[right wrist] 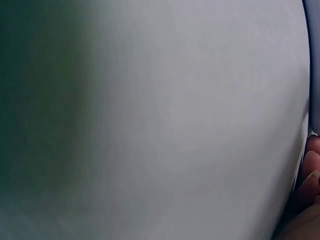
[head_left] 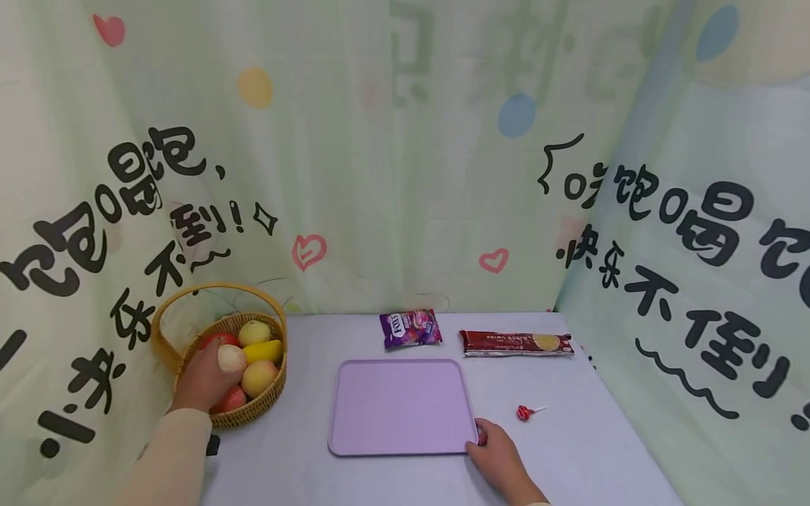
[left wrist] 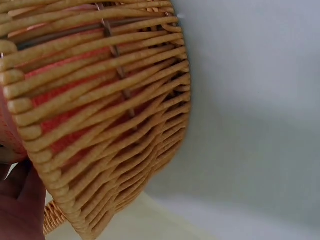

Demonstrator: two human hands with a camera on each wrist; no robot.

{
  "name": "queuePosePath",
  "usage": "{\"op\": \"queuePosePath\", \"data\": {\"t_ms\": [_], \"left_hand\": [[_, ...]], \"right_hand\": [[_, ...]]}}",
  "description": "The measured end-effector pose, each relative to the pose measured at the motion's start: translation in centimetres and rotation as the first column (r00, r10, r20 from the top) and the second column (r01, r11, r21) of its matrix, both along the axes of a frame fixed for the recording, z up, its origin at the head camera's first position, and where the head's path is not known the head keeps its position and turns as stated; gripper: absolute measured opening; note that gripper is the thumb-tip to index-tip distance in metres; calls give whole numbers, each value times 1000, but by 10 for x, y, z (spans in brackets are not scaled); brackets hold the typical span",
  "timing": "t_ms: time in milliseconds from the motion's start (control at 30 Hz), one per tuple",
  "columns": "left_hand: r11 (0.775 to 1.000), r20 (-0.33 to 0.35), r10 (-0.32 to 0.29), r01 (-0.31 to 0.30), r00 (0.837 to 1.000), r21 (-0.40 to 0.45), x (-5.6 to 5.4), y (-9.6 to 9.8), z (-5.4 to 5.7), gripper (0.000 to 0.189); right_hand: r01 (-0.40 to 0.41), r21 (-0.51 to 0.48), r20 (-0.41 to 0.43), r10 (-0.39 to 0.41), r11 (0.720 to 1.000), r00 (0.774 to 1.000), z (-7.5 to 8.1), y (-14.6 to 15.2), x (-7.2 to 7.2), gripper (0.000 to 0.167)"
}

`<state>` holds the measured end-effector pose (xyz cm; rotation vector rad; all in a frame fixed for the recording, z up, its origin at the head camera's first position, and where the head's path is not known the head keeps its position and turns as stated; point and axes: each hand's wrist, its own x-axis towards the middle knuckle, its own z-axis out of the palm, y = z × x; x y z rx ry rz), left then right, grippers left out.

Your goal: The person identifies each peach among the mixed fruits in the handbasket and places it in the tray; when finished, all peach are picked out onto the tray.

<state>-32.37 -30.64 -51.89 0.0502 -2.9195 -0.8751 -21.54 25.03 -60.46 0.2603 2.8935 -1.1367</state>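
My left hand (head_left: 209, 376) reaches over the near left rim of a wicker basket (head_left: 268, 400) and in among its fruit. Its thumb lies across the top while the other fingers are mostly hidden, so whether they hold a fruit cannot be told. Around it are red fruits (head_left: 229, 400), a yellow banana-like fruit (head_left: 262, 351), a pale yellow-green fruit (head_left: 254, 332) and a peach-coloured one (head_left: 258, 378). In the left wrist view, red shows through the weave. At the lower right corner of a lilac tray (head_left: 401, 407), my right hand (head_left: 496, 453) pinches the edge.
Behind the tray lie a purple FOX'S snack packet (head_left: 411, 329) and a long dark red biscuit packet (head_left: 515, 344). A red lollipop (head_left: 524, 413) is on the white tabletop (head_left: 557, 464) to the tray's right. Printed curtains (head_left: 392, 176) enclose the back and sides.
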Motion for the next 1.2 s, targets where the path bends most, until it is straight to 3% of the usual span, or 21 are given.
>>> {"op": "queuePosePath", "data": {"t_ms": [200,533,900,1200], "left_hand": [[1000,-78,-6,4,997,-31,2,1,-3,73],[999,-205,-15,8,979,-34,8,-1,-10,71],[995,-209,16,5,978,100,10,12,0,76],[991,-202,-34,59,979,119,11,18,4,79]], "right_hand": [[-6,-17,16,7,1000,1000,0,2,-1,58],[-18,-11,1,18,1000,1000,-5,1,-1,57],[-10,-2,-36,10,1000,999,0,2,-3,56],[-11,-2,-28,11,1000,1000,-1,2,0,56]]}}
